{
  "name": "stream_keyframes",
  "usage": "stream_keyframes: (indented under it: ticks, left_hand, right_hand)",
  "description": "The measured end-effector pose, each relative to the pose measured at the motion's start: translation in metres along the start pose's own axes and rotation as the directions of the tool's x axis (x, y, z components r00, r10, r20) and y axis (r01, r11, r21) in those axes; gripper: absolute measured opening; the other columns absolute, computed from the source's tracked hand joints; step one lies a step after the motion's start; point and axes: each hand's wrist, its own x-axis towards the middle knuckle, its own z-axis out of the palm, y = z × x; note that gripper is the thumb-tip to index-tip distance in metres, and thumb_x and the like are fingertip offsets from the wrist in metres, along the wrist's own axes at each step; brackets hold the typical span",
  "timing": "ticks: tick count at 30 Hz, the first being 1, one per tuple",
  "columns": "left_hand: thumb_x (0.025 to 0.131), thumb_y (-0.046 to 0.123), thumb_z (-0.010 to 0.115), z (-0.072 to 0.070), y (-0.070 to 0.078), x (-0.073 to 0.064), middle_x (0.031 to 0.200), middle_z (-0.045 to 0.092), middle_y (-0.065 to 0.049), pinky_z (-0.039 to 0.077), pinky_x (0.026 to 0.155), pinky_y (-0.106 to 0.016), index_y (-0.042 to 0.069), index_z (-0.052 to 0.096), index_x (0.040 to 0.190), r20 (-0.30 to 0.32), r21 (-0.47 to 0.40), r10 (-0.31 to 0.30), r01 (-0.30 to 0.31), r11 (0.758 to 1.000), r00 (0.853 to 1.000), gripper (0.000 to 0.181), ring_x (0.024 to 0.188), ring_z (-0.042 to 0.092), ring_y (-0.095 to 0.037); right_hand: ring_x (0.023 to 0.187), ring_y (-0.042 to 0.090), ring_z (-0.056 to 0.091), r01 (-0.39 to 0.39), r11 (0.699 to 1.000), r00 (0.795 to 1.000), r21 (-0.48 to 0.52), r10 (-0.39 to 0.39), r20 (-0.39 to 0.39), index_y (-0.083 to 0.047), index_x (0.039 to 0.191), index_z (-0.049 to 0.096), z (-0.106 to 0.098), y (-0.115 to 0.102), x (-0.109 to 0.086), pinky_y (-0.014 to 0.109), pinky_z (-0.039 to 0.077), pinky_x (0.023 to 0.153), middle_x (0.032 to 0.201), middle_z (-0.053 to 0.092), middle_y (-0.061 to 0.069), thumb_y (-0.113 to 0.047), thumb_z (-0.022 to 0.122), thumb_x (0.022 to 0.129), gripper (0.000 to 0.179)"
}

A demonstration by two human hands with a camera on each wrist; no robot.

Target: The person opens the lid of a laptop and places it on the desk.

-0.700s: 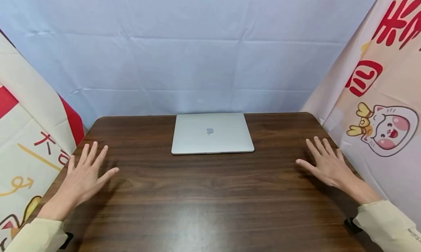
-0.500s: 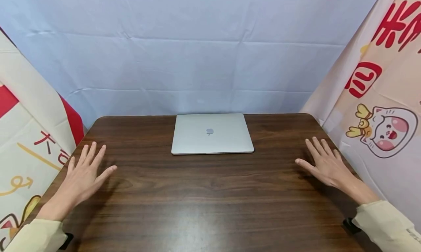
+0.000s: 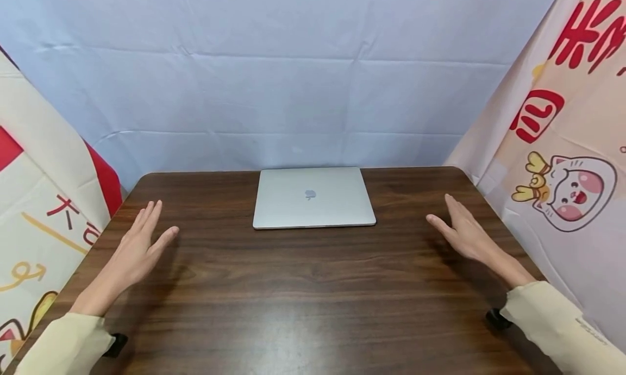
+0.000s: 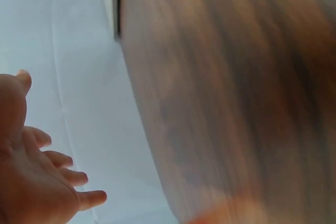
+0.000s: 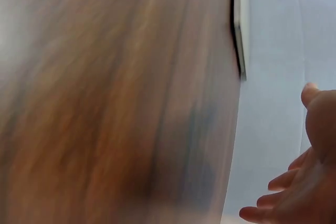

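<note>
A closed silver laptop (image 3: pixel 314 198) with an apple logo lies flat at the middle of the table's far edge. My left hand (image 3: pixel 138 251) is over the left part of the table, fingers straight and thumb apart, holding nothing. On the other side, my right hand (image 3: pixel 465 233) is over the right part, also with straight fingers and nothing in it. Both hands are well apart from the laptop. The left wrist view catches the laptop's edge (image 4: pixel 111 3) at the top, with the hand's palm side at lower left. In the right wrist view the laptop's corner (image 5: pixel 240 30) shows above the hand.
The dark wood table (image 3: pixel 303 288) has rounded far corners. A pale blue cloth (image 3: pixel 293 92) hangs right behind its far edge. Printed cloths stand along both sides, the left one (image 3: pixel 44 190) with red and yellow figures, the right one (image 3: pixel 567 136) with a cartoon cat.
Both hands have turned so their palms face inward more, with fingers drawn closer together. The right hand has moved left and slightly forward; the left has shifted a little rightward. The laptop stays put.
</note>
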Motion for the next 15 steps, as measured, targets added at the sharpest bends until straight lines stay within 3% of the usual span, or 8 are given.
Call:
stream_keyframes:
  ticks: [4,10,15]
  left_hand:
    - [0.110,0.042,0.048,0.002,0.015,0.011,0.171,0.002,-0.023,0.013,0.115,-0.072,0.008,0.003,0.166,0.016,-0.071,-0.007,0.009,0.997,1.000,0.079,0.155,0.006,-0.047]
    - [0.110,0.047,0.046,0.008,0.033,0.026,0.170,0.010,-0.024,0.019,0.115,-0.070,0.004,0.008,0.166,0.022,-0.110,-0.030,0.032,0.993,0.999,0.080,0.153,0.015,-0.049]
    - [0.108,0.053,0.047,0.014,0.044,0.042,0.168,0.017,-0.027,0.023,0.114,-0.069,0.003,0.010,0.165,0.032,-0.144,-0.092,0.096,0.985,0.995,0.085,0.150,0.022,-0.050]
  right_hand:
    - [0.147,0.062,0.012,-0.019,0.999,1.000,0.051,0.018,0.023,0.009,0.160,-0.004,0.003,-0.012,0.011,0.073,0.017,0.113,0.163,0.003,0.040,-0.048,0.042,0.111,0.088]
    - [0.146,0.062,0.014,-0.046,0.995,0.998,0.093,0.042,0.042,0.009,0.161,-0.001,0.010,-0.030,0.027,0.073,0.017,0.114,0.163,0.006,0.040,-0.053,0.037,0.110,0.088]
    - [0.144,0.059,0.027,-0.081,0.988,0.997,0.132,0.078,0.025,0.007,0.162,0.002,0.015,-0.044,0.044,0.071,0.026,0.112,0.162,0.017,0.039,-0.059,0.033,0.109,0.090]
